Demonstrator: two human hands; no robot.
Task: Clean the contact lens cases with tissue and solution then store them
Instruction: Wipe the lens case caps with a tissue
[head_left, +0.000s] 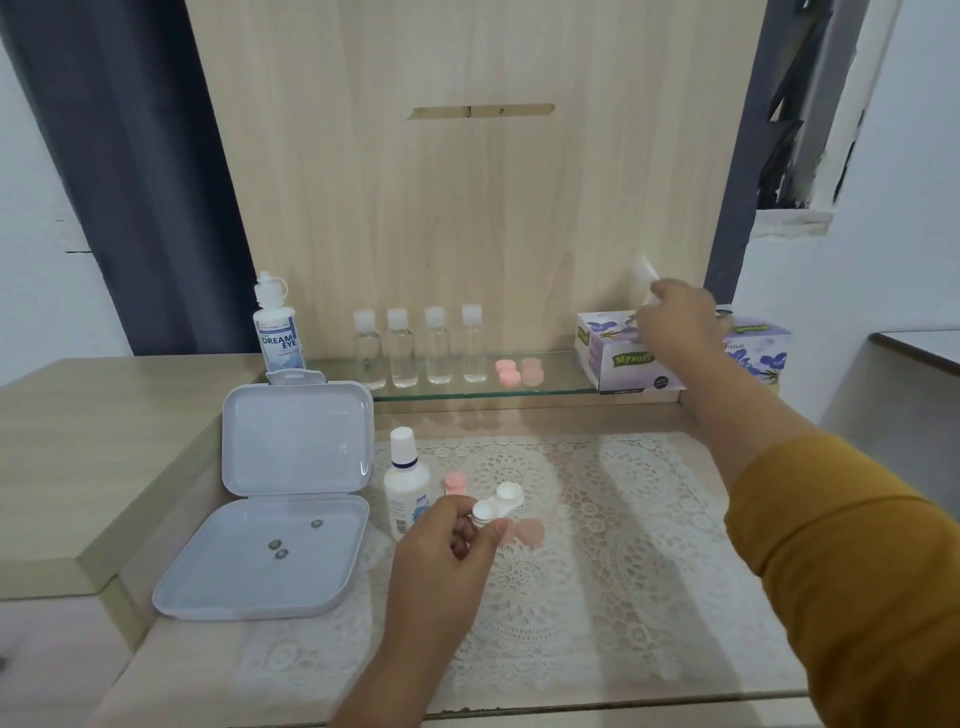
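The left hand is raised over the lace mat on the table, its grip pinching one end of a white lens case so the other cap juts out to the right. The right hand stretches forward, its grip pinching a tissue directly above the tissue box on the glass shelf.
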